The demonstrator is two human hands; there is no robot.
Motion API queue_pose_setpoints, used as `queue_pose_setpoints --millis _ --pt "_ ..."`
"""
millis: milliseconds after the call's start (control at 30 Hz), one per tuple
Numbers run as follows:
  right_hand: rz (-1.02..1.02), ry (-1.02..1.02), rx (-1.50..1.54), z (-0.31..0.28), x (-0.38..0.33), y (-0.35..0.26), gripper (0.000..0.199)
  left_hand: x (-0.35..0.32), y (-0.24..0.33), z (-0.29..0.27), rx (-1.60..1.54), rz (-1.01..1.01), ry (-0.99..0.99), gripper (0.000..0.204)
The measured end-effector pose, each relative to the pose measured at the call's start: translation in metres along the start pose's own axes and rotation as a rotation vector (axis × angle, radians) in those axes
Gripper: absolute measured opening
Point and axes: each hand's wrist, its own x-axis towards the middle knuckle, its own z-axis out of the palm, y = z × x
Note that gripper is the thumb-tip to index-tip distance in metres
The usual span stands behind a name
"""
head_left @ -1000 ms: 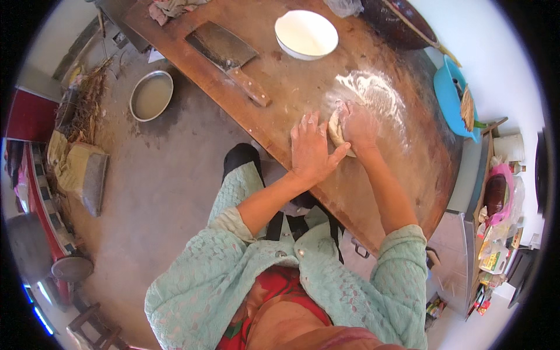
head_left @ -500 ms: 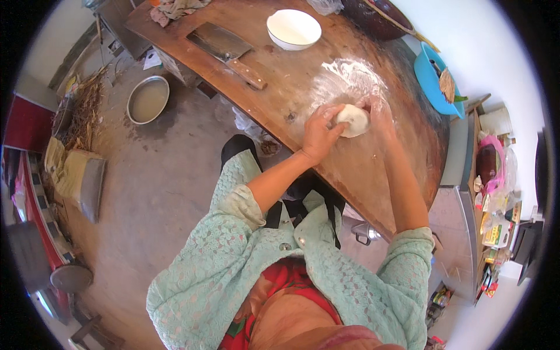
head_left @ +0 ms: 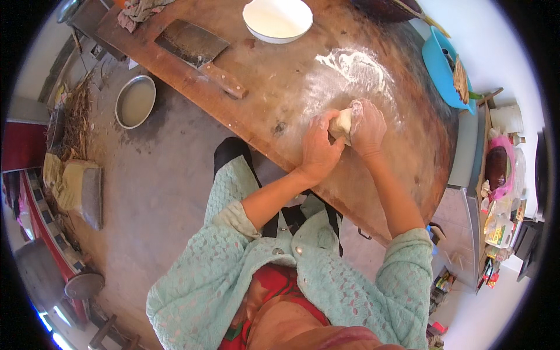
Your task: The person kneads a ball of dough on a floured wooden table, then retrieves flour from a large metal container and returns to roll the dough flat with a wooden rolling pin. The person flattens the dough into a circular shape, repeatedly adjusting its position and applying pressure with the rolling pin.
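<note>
A pale lump of dough [head_left: 341, 123] is between my two hands over the wooden table [head_left: 268, 111]. My left hand [head_left: 321, 146] is closed round its left side, thumb toward me. From the right, my floury right hand [head_left: 368, 127] curls over the dough and hides part of it. Just beyond my hands lies a smear of white flour [head_left: 359, 67]. A cleaver [head_left: 195, 46] with a wooden handle rests to the left, near the table edge. Beyond it stands a white bowl [head_left: 278, 22] with something pale inside.
At the right rim of the table sits a blue basin [head_left: 441, 67] with a brush in it. A crumpled cloth [head_left: 140, 13] lies at the far left corner. On the floor to the left is a metal basin [head_left: 135, 102]. Bottles and bags crowd a shelf [head_left: 496, 192] at right.
The dough was a flat round facing up; now it is tilted and bunched between my hands. My right hand has come over its right side. The whole view has shifted slightly.
</note>
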Motion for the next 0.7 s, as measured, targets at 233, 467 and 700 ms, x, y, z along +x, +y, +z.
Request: queue_pose_setpoints --millis 233,467,700 --pt "0.261 -0.120 -0.097 -0.007 0.046 -0.005 0.032 0.005 0.007 0.002 0.002 -0.163 -0.043 0.066" --pt "0.601 0.152 0.147 0.058 0.012 0.053 0.036 0.034 -0.009 0.016 0.258 -0.229 -0.144 0.060" --pt "0.515 0.248 0.898 -0.036 -0.054 0.014 0.041 0.006 0.019 0.015 0.067 0.163 -0.181 0.041"
